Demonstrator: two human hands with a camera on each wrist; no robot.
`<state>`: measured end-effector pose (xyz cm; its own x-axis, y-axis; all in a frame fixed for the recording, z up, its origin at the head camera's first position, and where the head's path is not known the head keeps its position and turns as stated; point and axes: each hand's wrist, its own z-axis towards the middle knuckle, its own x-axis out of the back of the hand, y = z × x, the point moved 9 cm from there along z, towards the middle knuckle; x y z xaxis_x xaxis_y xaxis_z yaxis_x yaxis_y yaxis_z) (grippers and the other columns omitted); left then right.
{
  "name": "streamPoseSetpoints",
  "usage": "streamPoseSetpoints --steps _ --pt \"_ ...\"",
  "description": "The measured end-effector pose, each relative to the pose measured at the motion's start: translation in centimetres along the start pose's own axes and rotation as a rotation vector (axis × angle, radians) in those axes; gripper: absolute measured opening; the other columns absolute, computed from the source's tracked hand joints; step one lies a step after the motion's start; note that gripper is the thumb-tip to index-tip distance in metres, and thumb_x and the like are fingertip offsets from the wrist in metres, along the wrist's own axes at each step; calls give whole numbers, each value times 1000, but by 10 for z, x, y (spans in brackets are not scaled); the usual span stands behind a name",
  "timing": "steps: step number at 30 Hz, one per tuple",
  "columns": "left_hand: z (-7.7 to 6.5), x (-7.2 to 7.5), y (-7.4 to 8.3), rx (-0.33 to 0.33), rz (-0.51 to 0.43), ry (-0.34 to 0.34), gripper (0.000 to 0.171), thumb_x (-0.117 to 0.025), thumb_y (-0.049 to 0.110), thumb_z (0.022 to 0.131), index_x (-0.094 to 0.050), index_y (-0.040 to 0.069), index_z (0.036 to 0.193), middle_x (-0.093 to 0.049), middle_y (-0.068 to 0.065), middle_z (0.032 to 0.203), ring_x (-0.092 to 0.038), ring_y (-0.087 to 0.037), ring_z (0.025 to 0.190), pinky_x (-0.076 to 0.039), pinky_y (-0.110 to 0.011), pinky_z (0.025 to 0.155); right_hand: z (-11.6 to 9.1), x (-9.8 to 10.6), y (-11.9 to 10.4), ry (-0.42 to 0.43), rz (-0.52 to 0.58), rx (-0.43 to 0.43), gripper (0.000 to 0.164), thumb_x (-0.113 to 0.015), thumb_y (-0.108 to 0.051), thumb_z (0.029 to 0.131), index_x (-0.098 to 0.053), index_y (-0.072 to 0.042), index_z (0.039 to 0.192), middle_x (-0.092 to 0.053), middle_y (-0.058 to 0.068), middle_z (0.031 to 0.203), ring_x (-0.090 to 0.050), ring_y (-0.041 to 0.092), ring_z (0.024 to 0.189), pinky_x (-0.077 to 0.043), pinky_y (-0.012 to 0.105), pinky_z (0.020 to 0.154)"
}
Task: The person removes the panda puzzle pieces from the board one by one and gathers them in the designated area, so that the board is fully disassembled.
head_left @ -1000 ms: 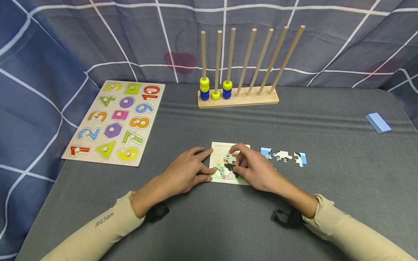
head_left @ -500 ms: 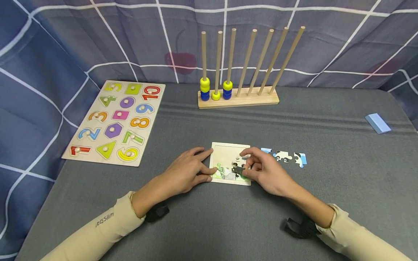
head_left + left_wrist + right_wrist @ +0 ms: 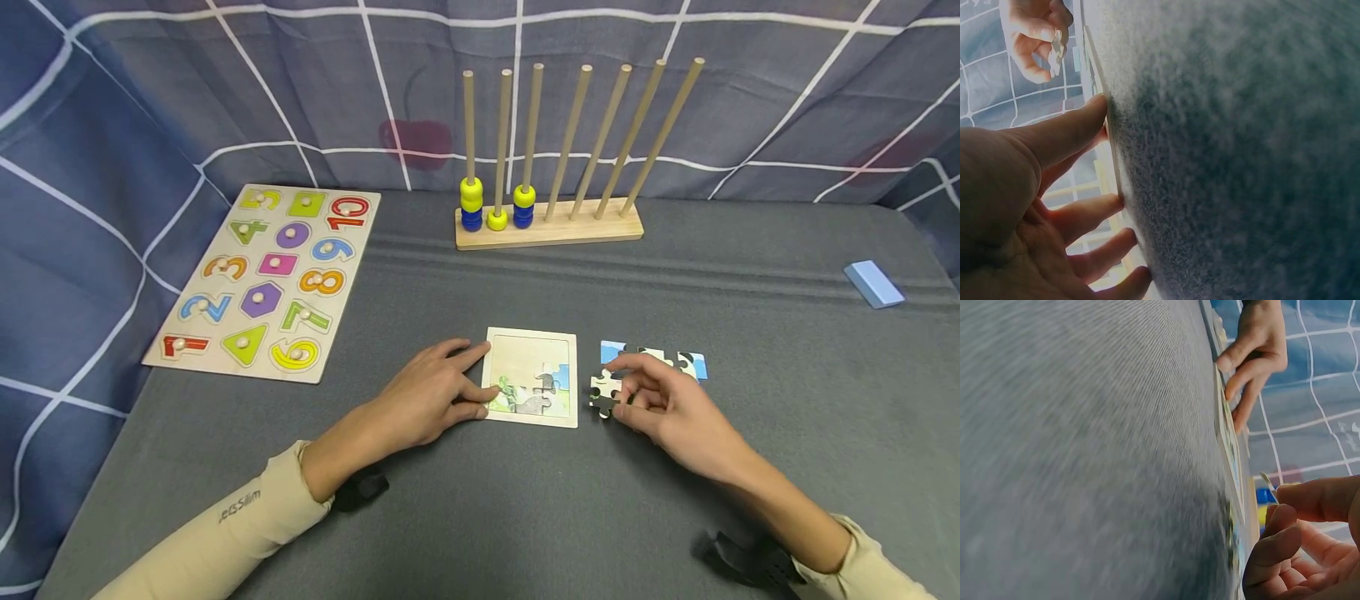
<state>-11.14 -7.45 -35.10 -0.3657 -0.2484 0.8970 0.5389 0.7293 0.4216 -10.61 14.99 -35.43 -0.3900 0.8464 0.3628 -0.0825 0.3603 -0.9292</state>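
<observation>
A square wooden puzzle tray [image 3: 525,354] lies flat, with several joined pieces [image 3: 534,405] along its bottom and right side. My left hand [image 3: 427,392] rests at the tray's left edge, its fingers spread and touching the frame; the left wrist view shows the thumb [image 3: 1079,125] against that edge. To the right of the tray, my right hand [image 3: 678,417] pinches a black-and-white puzzle piece [image 3: 603,390] between thumb and fingers. In the right wrist view that piece [image 3: 1269,487] appears edge-on. Several loose pieces [image 3: 612,350] lie just behind the right hand, partly covered by it.
At the left lies a number-and-shape peg board [image 3: 288,287]. A wooden rack of upright rods [image 3: 551,235] with yellow and blue beads stands at the back by the curtain [image 3: 300,83]. A light blue block [image 3: 873,284] lies far right on the grey cloth [image 3: 480,517].
My right hand has moved from over the tray to the right, carrying the black-and-white piece. Blue and grey pieces at the tray's right are now uncovered. The left hand has stayed put.
</observation>
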Motion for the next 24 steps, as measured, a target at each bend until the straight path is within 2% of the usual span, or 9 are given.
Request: streamPoseSetpoints --steps 14,20,24 --pt "-1 1 0 -2 -20 13 33 -76 27 87 -74 20 120 -41 -15 152 -34 -41 139 -28 -60 109 -24 29 9 75 -72 27 42 -64 11 87 -55 -1 127 -58 10 88 -54 13 59 -39 29 43" --pt "0 1 1 -5 -25 12 33 -75 27 87 -74 20 120 -40 -14 152 -34 -41 139 -28 -61 108 -27 33 10 119 -177 60 45 -65 13 84 -58 -2 126 -58 4 86 -54 13 57 -41 25 50" --pt "0 0 0 6 -26 7 33 -76 26 87 -74 19 120 -41 -15 152 -34 -41 139 -28 -62 108 -27 36 10 138 -250 56 44 -67 13 84 -60 -3 124 -57 3 86 -52 10 57 -41 24 50"
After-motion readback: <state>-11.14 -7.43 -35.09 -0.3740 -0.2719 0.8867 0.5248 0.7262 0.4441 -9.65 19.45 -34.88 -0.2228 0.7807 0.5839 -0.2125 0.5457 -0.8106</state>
